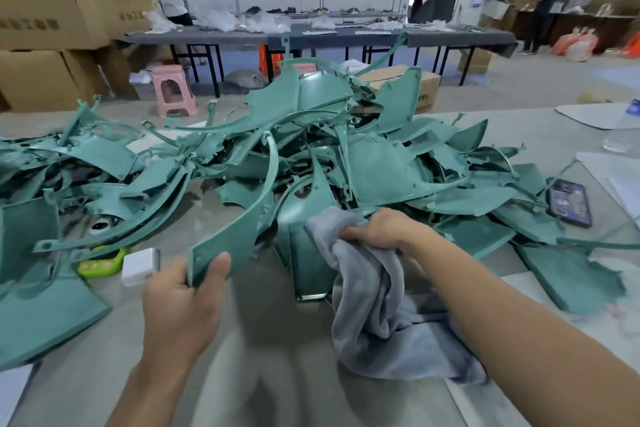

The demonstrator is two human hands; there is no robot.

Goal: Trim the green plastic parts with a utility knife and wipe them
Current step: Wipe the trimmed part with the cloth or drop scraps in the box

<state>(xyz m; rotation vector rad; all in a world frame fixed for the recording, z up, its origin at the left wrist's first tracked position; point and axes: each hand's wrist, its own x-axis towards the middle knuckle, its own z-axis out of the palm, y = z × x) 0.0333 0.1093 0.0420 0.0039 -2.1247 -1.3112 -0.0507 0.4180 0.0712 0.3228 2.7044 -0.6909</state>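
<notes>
My left hand (187, 295) grips the near end of a long curved green plastic part (239, 232), thumb on its face. The part arches up and away over the table. My right hand (377, 229) grips a bunched grey cloth (374, 308) and holds it against the upper side of a green box-like section (298, 253) just right of that part. The cloth's loose end trails down onto the table. A big heap of green plastic parts (346, 149) fills the table behind. No utility knife is visible.
A white charger block (138, 266) and a lime-green object (100, 263) lie left of my left hand. A dark phone (570, 202) lies at the right, a water bottle (623, 128) beyond it. Cardboard boxes, a pink stool (175, 90) and other people stand farther back.
</notes>
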